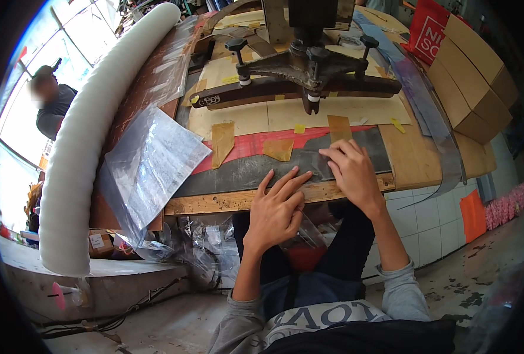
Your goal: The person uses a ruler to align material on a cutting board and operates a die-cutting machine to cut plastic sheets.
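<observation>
- The left hand [278, 211] lies palm down, fingers spread wide, its fingertips on the dark mat [238, 176] in the centre of the frame, close to its front edge.
- The right hand [356, 177], right of centre, is bent over the same mat with thumb and fingers drawn narrow; whether a thin clear film is pinched there I cannot tell.
- The mat runs along the front of the worktop [418, 156], behind a wooden strip [214, 203] that marks the near edge; the left wrist hangs in front of that strip.
- Behind the mat show a red layer [256, 147] and brown tape pieces [222, 141].
- A dark metal bar [285, 93] under a heavy bracket [315, 68] spans the upper middle, beyond both hands, limiting room at the back.
- On the left, clear plastic sheets [155, 147] overhang the front edge, with a long white roll [96, 141] beyond them.
- Bare wood lies right of the mat, giving the right hand open room sideways, up to the clear bluish sheets [418, 100] along the right edge.
- A cardboard box [468, 82] stands at upper right.
</observation>
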`<state>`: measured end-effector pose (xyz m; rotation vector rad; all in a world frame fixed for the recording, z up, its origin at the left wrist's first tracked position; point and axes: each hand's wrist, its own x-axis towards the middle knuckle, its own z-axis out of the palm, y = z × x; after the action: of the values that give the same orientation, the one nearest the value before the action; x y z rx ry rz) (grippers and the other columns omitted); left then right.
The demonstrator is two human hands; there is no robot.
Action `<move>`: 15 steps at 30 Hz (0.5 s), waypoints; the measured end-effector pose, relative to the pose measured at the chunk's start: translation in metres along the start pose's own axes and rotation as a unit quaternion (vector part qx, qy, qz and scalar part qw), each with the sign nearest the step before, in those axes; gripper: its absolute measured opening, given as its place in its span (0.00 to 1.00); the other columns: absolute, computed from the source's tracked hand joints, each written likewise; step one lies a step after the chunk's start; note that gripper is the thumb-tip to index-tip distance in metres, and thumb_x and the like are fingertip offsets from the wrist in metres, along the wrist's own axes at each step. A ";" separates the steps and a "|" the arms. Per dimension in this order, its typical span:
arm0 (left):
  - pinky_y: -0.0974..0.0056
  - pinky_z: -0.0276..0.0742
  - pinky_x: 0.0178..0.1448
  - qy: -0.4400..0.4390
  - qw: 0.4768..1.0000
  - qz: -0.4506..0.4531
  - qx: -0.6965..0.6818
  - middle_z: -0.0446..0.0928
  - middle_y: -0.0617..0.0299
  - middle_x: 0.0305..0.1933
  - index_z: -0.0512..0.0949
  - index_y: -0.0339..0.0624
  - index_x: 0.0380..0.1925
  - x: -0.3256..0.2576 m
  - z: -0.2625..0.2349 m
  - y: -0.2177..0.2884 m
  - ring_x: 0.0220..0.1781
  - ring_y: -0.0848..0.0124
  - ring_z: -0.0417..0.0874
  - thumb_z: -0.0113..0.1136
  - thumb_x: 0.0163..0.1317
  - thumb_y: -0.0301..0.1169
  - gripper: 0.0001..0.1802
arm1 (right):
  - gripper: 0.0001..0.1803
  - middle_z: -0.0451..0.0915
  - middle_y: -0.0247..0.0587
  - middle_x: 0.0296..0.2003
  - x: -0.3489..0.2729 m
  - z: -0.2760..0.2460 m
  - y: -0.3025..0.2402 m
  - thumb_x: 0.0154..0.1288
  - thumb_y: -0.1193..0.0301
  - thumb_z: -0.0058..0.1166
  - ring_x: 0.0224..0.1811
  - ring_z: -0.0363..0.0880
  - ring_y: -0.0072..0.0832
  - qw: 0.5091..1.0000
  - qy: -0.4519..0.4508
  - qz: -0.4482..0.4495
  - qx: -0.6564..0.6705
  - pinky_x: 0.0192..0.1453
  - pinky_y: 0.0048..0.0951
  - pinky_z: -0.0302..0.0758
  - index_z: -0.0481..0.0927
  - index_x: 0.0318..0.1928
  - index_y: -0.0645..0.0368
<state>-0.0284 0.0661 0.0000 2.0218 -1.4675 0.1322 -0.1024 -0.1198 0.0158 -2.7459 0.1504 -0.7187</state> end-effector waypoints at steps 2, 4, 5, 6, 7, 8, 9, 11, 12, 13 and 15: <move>0.47 0.48 0.70 0.004 1.000 0.000 0.003 0.69 0.64 0.62 0.67 0.44 0.20 -0.002 0.000 0.001 0.68 0.65 0.63 0.48 0.42 0.28 0.03 | 0.14 0.76 0.36 0.39 -0.007 0.000 -0.005 0.56 0.76 0.53 0.45 0.72 0.32 1.000 0.000 -0.001 -0.018 0.47 0.35 0.66 0.78 0.45 0.58; 0.47 0.47 0.70 -0.005 1.000 0.001 0.011 0.68 0.64 0.63 0.68 0.44 0.21 -0.003 -0.001 0.001 0.69 0.64 0.61 0.48 0.42 0.27 0.03 | 0.14 0.76 0.36 0.41 -0.012 0.000 -0.009 0.57 0.75 0.53 0.46 0.72 0.31 0.999 0.001 0.002 -0.037 0.48 0.35 0.66 0.79 0.46 0.58; 0.47 0.47 0.70 -0.006 1.000 0.002 0.010 0.68 0.64 0.63 0.68 0.44 0.21 -0.003 -0.002 0.001 0.69 0.64 0.61 0.48 0.42 0.27 0.03 | 0.15 0.76 0.36 0.43 -0.013 0.000 -0.011 0.58 0.74 0.53 0.47 0.72 0.31 0.999 0.001 -0.008 -0.052 0.50 0.34 0.66 0.78 0.47 0.59; 0.47 0.47 0.70 -0.013 1.000 0.001 0.011 0.68 0.63 0.63 0.68 0.44 0.22 -0.003 -0.003 0.000 0.69 0.64 0.61 0.48 0.44 0.27 0.03 | 0.16 0.77 0.36 0.45 -0.014 0.001 -0.012 0.58 0.73 0.52 0.49 0.72 0.31 0.998 0.000 -0.018 -0.066 0.51 0.34 0.66 0.77 0.48 0.60; 0.47 0.47 0.71 -0.021 1.000 -0.001 0.011 0.67 0.63 0.64 0.68 0.43 0.22 -0.002 -0.004 0.000 0.70 0.64 0.60 0.48 0.45 0.27 0.02 | 0.16 0.77 0.36 0.45 -0.015 0.002 -0.011 0.58 0.73 0.52 0.49 0.72 0.31 0.998 0.001 -0.016 -0.067 0.51 0.34 0.66 0.77 0.48 0.60; 0.47 0.47 0.71 -0.022 1.000 0.001 0.011 0.67 0.63 0.64 0.68 0.43 0.22 -0.001 -0.004 0.001 0.70 0.64 0.60 0.48 0.45 0.27 0.02 | 0.16 0.76 0.37 0.47 -0.016 0.006 -0.010 0.58 0.73 0.52 0.51 0.71 0.31 0.998 0.006 -0.024 -0.064 0.54 0.34 0.65 0.77 0.49 0.60; 0.46 0.45 0.71 -0.033 0.999 0.000 0.010 0.66 0.61 0.65 0.69 0.43 0.24 0.000 -0.004 0.001 0.70 0.63 0.59 0.47 0.48 0.27 0.02 | 0.17 0.76 0.37 0.49 -0.016 0.010 -0.008 0.58 0.73 0.53 0.53 0.71 0.31 0.998 0.012 -0.032 -0.061 0.56 0.34 0.65 0.76 0.49 0.61; 0.45 0.43 0.71 -0.042 0.999 0.000 0.011 0.65 0.59 0.65 0.69 0.42 0.26 0.004 -0.004 0.000 0.70 0.62 0.59 0.47 0.51 0.27 0.03 | 0.17 0.76 0.38 0.50 -0.012 0.018 -0.002 0.59 0.72 0.52 0.54 0.71 0.31 0.998 0.024 -0.032 -0.052 0.57 0.35 0.64 0.76 0.50 0.61; 0.44 0.41 0.71 -0.041 0.999 -0.005 0.021 0.64 0.57 0.65 0.69 0.41 0.27 0.009 -0.002 -0.001 0.70 0.61 0.58 0.46 0.53 0.28 0.03 | 0.18 0.75 0.38 0.51 -0.008 0.022 0.002 0.59 0.72 0.52 0.55 0.70 0.31 0.998 0.036 -0.032 -0.044 0.59 0.36 0.63 0.76 0.51 0.60; 0.42 0.39 0.71 -0.038 0.999 -0.011 0.032 0.63 0.54 0.66 0.68 0.40 0.29 0.013 -0.001 -0.001 0.70 0.60 0.57 0.46 0.55 0.28 0.04 | 0.18 0.75 0.38 0.51 -0.003 0.024 0.006 0.59 0.72 0.52 0.55 0.70 0.31 0.998 0.036 -0.033 -0.042 0.59 0.36 0.63 0.76 0.51 0.60; 0.40 0.37 0.71 -0.032 0.999 -0.015 0.038 0.63 0.52 0.65 0.68 0.39 0.30 0.022 0.004 -0.005 0.70 0.59 0.57 0.45 0.56 0.28 0.05 | 0.17 0.76 0.39 0.52 0.007 0.028 0.014 0.61 0.71 0.50 0.56 0.70 0.31 0.994 0.047 -0.034 -0.091 0.60 0.39 0.62 0.75 0.51 0.60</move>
<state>-0.0164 0.0463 0.0039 2.1266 -1.4906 0.1133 -0.0827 -0.1269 -0.0088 -2.9023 0.1487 -0.8945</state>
